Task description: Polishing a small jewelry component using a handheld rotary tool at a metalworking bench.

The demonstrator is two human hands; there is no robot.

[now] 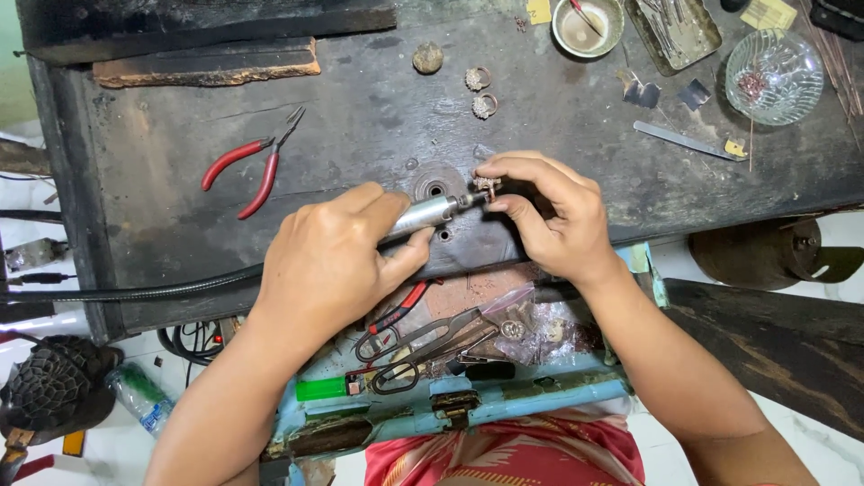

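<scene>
1. Two hands meet over the dark workbench (pixel 360 117), close to its front edge.
2. My left hand (pixel 328 261) is wrapped around a silver rotary handpiece (pixel 421 216); its black flexible shaft (pixel 126 291) runs off toward the left end of the workbench.
3. My right hand (pixel 549 216) pinches a small ring (pixel 487 186) between thumb and fingertips, and the tip of the handpiece touches it.
4. Red-handled pliers (pixel 252 166) lie on the workbench, left of my hands.
5. Two more rings (pixel 481 92) rest near the back of the workbench, with a glass bowl (pixel 774 76) at its right back corner.
6. Below the front edge of the workbench, an open blue drawer (pixel 468 396) holds black shears (pixel 423 346) and a green lighter (pixel 321 389).
</scene>
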